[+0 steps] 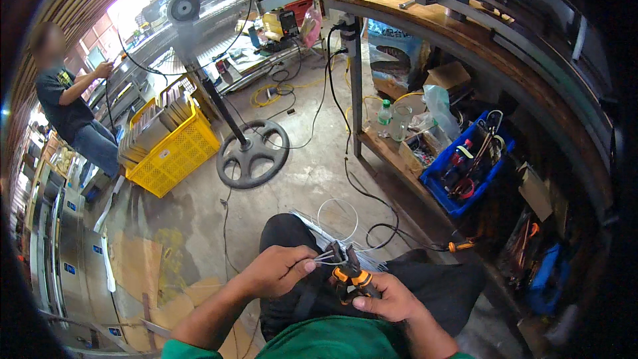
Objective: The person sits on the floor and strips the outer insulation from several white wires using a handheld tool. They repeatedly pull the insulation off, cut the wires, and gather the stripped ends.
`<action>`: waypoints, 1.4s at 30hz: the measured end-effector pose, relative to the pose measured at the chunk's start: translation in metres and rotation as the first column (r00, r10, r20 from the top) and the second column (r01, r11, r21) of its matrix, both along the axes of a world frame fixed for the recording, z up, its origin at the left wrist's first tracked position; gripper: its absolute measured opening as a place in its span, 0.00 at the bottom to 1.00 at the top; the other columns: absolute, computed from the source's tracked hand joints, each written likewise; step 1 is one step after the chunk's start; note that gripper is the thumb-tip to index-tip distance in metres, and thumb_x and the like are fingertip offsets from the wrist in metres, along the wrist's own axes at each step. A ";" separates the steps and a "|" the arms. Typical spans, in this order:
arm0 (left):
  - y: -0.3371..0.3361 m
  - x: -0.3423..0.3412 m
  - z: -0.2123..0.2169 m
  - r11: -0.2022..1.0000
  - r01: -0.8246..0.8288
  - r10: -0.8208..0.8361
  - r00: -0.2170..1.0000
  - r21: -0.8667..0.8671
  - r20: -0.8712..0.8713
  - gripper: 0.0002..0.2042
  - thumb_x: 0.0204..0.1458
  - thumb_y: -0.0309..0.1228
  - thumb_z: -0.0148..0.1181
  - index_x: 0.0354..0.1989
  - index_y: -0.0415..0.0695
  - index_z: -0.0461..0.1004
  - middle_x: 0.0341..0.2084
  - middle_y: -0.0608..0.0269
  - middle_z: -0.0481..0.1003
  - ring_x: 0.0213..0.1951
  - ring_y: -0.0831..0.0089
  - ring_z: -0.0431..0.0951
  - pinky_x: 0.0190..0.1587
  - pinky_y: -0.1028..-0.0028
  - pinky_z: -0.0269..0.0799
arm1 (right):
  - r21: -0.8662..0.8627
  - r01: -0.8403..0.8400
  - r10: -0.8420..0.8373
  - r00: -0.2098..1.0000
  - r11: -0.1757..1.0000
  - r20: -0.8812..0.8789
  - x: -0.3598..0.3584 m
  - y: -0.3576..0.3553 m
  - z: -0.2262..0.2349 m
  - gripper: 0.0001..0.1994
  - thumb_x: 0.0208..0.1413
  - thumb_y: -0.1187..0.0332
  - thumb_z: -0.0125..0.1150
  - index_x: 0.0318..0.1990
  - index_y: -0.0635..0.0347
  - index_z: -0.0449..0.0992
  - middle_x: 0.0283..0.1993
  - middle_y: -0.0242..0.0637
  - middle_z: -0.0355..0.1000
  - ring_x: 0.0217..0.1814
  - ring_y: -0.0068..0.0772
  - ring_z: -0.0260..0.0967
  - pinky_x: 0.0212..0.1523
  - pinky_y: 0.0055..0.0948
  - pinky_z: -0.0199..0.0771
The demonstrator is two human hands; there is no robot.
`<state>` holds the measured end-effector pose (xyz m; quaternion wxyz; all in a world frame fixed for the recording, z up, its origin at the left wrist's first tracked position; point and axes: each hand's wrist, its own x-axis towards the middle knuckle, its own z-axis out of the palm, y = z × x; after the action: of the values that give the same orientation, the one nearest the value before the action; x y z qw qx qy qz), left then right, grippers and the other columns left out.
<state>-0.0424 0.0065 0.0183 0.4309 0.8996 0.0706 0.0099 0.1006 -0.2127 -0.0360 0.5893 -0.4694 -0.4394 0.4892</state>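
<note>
My left hand (286,271) is closed in a pinch around a few thin pale wires (323,257), just above my lap. My right hand (392,298) grips a pair of pliers (356,278) with orange and black handles and dark jaws. The jaws are at the wire ends beside my left fingers; whether they bite on the wire is too small to tell. A thin white wire loop (319,211) curves up beyond the jaws. Under and behind the pliers, a bundle of straight pale wires (307,221) lies across my legs, partly hidden by my hands.
A pedestal fan with a round dark base (252,154) stands ahead, beside a yellow crate (174,165) filled with flat pieces. To the right, a workbench (382,5) has a blue tool bin (438,194) on its lower shelf. Black cables (347,171) trail over the floor. Another person (70,103) stands far left.
</note>
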 end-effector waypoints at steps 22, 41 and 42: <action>0.000 -0.004 -0.009 0.987 0.118 -0.131 0.983 0.107 0.129 0.09 0.58 0.35 0.54 0.38 0.44 0.75 0.25 0.52 0.75 0.29 0.52 0.77 0.31 0.60 0.70 | 0.080 -0.102 0.124 0.930 0.992 -0.346 -0.008 -0.006 -0.014 0.20 0.56 0.67 0.61 0.54 0.66 0.72 0.55 0.39 0.72 0.56 0.32 0.68 0.59 0.33 0.63; 0.005 -0.006 -0.011 0.967 0.115 -0.152 0.977 0.229 0.149 0.08 0.53 0.33 0.59 0.36 0.43 0.75 0.23 0.56 0.75 0.28 0.54 0.76 0.30 0.60 0.70 | 0.117 -0.032 0.094 0.814 0.993 -0.573 -0.022 -0.002 -0.021 0.31 0.51 0.62 0.68 0.60 0.64 0.63 0.53 0.40 0.68 0.56 0.35 0.67 0.59 0.36 0.63; 0.004 -0.006 -0.011 0.968 0.115 -0.152 0.977 0.224 0.152 0.08 0.53 0.33 0.59 0.36 0.43 0.75 0.23 0.57 0.75 0.27 0.54 0.76 0.30 0.60 0.70 | 0.117 -0.060 0.114 0.836 0.991 -0.537 -0.021 -0.002 -0.020 0.30 0.51 0.63 0.68 0.60 0.63 0.63 0.53 0.39 0.68 0.55 0.34 0.67 0.58 0.35 0.63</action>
<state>-0.0487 0.0108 0.0072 0.3356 0.9394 -0.0283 0.0641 0.0799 -0.2146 -0.0558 0.6884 -0.2624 -0.2985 0.6068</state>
